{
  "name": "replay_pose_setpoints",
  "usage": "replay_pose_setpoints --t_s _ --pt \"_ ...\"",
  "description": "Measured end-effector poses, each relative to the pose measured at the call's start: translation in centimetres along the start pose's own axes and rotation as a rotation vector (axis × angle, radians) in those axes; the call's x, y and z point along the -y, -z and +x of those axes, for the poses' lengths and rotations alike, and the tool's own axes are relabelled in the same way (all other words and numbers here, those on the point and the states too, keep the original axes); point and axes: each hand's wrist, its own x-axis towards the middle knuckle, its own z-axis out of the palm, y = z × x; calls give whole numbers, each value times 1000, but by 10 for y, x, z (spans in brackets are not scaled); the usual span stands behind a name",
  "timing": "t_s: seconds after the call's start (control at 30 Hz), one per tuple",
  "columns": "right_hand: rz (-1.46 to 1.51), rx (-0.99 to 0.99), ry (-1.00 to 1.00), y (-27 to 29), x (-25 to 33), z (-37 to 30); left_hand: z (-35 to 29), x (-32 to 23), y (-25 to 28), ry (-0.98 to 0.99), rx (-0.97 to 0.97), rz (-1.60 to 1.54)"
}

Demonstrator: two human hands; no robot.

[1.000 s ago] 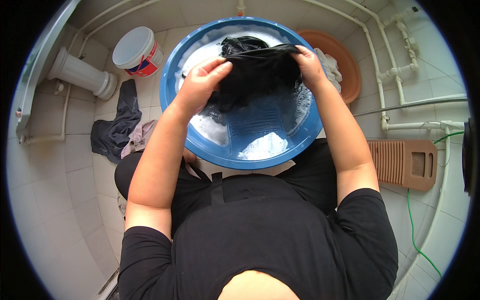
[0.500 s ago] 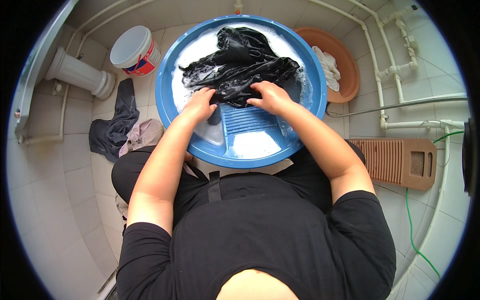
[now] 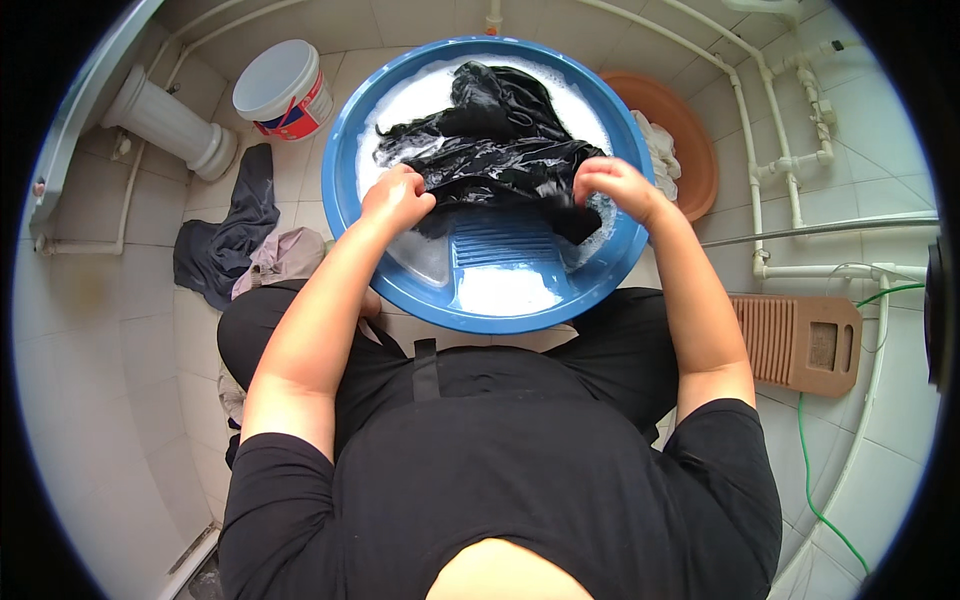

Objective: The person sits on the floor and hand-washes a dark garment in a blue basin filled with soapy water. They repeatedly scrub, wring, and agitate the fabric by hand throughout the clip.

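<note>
A wet black garment lies spread in a blue washtub of white suds. My left hand is closed on the garment's near left edge, fingers curled. At the right side my right hand pinches the cloth, with a dark corner of it hanging below the fingers. Between my hands the near edge of the garment is stretched across, just above the tub's built-in ribbed washboard. White foam covers the lower end of that board.
A brown basin with white cloth stands beyond the tub's right side. A brown washboard lies by my right knee. Left are a white bucket and dark clothes on the floor. White pipes line the right wall.
My right hand has moved right and pinched the garment's right edge, stretching the near edge wider. My left hand has shifted slightly and its fingers have closed on the cloth.
</note>
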Motion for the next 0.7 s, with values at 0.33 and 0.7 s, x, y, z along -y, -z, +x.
replay_pose_setpoints --t_s 0.33,0.7 --pt "-844 -330 -288 -75 -36 16 -32 -19 -2 -42 97 -6" --pt "-614 -470 254 -7 -14 -12 -37 -30 57 -572 -13 -405"
